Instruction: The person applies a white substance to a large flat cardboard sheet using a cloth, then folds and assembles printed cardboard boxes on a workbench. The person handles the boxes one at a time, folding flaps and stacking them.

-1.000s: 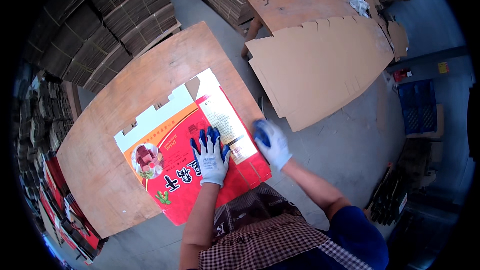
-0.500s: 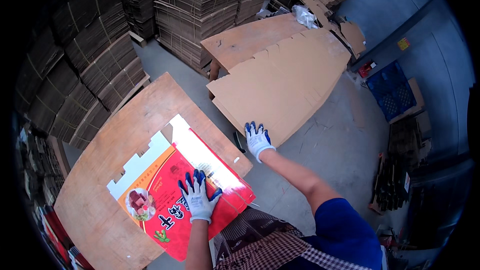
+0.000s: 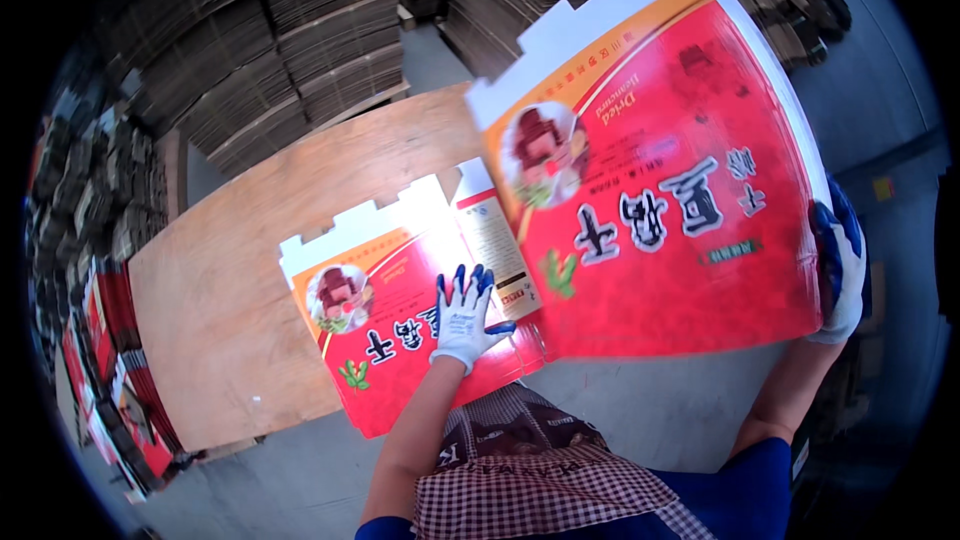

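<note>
A red printed cardboard box blank (image 3: 390, 380) with an orange band and notched white flaps lies flat on the wooden table. My left hand (image 3: 463, 325), in a white and blue work glove, presses on it with fingers spread. To the right rises a large red cardboard panel (image 3: 640, 290) with matching print, tilted and close to the camera. My right hand (image 3: 842, 265), gloved alike, grips that panel's right edge. The panel meets the flat part beside a narrow printed side strip (image 3: 495, 250); whether they are one piece I cannot tell.
The wooden table (image 3: 220, 290) reaches away to the left. Tall stacks of brown cardboard (image 3: 330, 20) stand behind it. More red printed cardboard (image 3: 120, 340) is piled at far left. Grey floor (image 3: 640, 410) shows below the raised panel.
My right hand, earlier resting on brown cardboard at the right, now holds up a red printed panel. The left hand stays pressed on the flat blank. The view has shifted.
</note>
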A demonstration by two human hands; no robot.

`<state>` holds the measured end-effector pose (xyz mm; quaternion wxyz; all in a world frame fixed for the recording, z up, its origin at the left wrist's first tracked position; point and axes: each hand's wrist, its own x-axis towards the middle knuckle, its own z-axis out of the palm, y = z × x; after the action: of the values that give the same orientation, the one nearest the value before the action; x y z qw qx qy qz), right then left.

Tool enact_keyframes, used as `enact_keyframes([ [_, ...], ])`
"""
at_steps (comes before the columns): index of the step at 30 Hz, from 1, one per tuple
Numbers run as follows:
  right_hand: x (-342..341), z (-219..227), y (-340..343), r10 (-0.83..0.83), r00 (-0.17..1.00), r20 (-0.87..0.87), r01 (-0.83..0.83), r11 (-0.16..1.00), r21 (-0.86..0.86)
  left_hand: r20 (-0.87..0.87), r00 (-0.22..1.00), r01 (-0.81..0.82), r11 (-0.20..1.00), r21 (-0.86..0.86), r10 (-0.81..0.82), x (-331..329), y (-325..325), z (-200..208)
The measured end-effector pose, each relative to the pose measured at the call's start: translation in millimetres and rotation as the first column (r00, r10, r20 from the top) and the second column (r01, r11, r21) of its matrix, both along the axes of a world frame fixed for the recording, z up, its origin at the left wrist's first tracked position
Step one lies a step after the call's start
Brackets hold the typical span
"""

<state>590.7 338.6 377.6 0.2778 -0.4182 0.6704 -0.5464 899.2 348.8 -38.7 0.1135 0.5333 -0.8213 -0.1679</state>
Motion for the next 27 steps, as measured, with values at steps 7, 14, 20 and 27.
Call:
enact_keyframes([
  [7, 1.9, -245.3, -25.1, 0.304, 0.831, 0.465, -0.449, 0.86, 0.242, -0.524, 0.767, -0.43, 0.903, 0.007, 0.369, 49.9, 55.4, 0.2],
  [14, 87.9, -388.6, -3.8, 0.279, 0.571, 0.772, -0.674, 0.696, 0.247, -0.607, -0.235, -0.682, 0.316, 0.66, 0.759, 136.7, 132.1, -42.5],
  [20, 115.7, -397.1, 21.2, 0.266, 0.66, 0.702, -0.592, 0.76, 0.268, -0.65, -0.294, -0.84, 0.135, 0.525, 0.701, 239.6, 138.1, -50.8],
  [27, 133.0, -415.4, 52.4, 0.255, 0.832, 0.493, -0.486, 0.764, 0.425, -0.426, 0.61, -0.758, 0.648, -0.068, 0.668, 190.0, 42.0, 21.1],
])
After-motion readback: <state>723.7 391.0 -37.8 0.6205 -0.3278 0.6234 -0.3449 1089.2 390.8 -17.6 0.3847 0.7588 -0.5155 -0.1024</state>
